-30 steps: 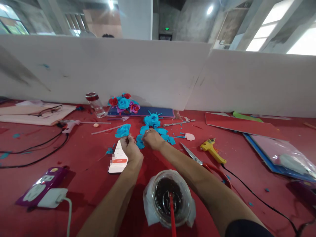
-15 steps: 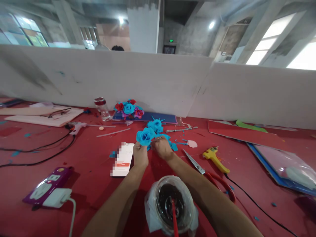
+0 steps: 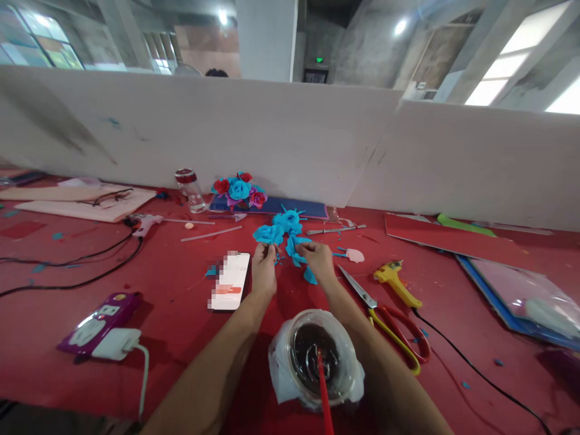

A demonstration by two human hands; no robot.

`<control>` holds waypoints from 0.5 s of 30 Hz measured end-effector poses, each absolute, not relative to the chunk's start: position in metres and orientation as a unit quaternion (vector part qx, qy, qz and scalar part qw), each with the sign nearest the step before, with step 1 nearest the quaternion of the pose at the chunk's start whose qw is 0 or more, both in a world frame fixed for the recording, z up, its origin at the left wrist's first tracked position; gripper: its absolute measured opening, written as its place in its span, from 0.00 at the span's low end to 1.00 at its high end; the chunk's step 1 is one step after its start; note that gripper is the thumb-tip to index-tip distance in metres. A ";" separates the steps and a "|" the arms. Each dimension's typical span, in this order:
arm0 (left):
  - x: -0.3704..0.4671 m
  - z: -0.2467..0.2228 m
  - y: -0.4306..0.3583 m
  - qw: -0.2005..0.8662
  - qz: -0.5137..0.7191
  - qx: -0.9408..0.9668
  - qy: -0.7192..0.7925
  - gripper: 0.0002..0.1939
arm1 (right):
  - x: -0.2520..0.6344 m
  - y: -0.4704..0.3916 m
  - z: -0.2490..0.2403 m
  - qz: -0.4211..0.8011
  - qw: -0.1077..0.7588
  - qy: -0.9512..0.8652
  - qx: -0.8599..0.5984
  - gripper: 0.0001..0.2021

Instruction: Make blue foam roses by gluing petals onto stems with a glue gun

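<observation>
A blue paper flower [image 3: 268,233] tilts away from me, pinched from below by my left hand [image 3: 264,266]. My right hand [image 3: 318,258] grips the edge of a blue petal piece [image 3: 296,249] to its right. More blue flowers [image 3: 290,221] lie just behind both hands, and a loose blue petal [image 3: 310,276] rests beneath my right hand. Left of my left hand is a phone [image 3: 232,281] with a lit screen. Scissors [image 3: 362,287] with red and yellow handles lie to the right of my right hand.
Between my forearms stands a plastic cup [image 3: 356,368] of dark drink with a red straw. A yellow glue gun [image 3: 396,284] is at right, a pink one [image 3: 147,225] at left. A purple power strip [image 3: 97,323], a glass bottle [image 3: 193,194] and a flower bouquet [image 3: 239,190] surround the area.
The flower in my left hand has tipped away from me. My right hand has moved right and now pinches a blue petal piece. The view has shifted slightly.
</observation>
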State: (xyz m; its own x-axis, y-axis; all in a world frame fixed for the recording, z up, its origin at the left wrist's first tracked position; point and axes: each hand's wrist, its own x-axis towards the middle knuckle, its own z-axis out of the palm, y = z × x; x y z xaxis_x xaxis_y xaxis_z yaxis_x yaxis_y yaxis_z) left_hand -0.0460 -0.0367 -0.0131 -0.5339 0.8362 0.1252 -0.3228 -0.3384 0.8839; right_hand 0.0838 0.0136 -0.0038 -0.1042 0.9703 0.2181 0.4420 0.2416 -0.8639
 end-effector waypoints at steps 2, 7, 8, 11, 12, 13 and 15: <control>-0.044 -0.014 -0.036 0.395 0.758 0.306 0.420 0.10 | 0.093 0.008 -0.007 0.363 0.452 -0.625 -0.522 0.16; -0.034 -0.013 -0.040 0.435 0.715 0.336 0.433 0.08 | 0.105 -0.013 -0.012 0.414 0.473 -0.593 -0.503 0.13; -0.032 -0.012 -0.042 0.438 0.701 0.346 0.445 0.08 | 0.105 -0.016 -0.013 0.424 0.479 -0.588 -0.495 0.13; -0.028 -0.011 -0.045 0.435 0.666 0.370 0.479 0.07 | 0.102 -0.025 -0.014 0.422 0.507 -0.570 -0.490 0.14; -0.027 -0.012 -0.045 0.435 0.660 0.373 0.486 0.07 | 0.101 -0.026 -0.015 0.413 0.514 -0.568 -0.493 0.14; -0.027 -0.013 -0.045 0.436 0.655 0.375 0.490 0.07 | 0.099 -0.028 -0.015 0.404 0.516 -0.569 -0.497 0.14; -0.026 -0.018 -0.042 0.440 0.651 0.370 0.496 0.09 | 0.096 -0.030 -0.015 0.386 0.513 -0.577 -0.504 0.15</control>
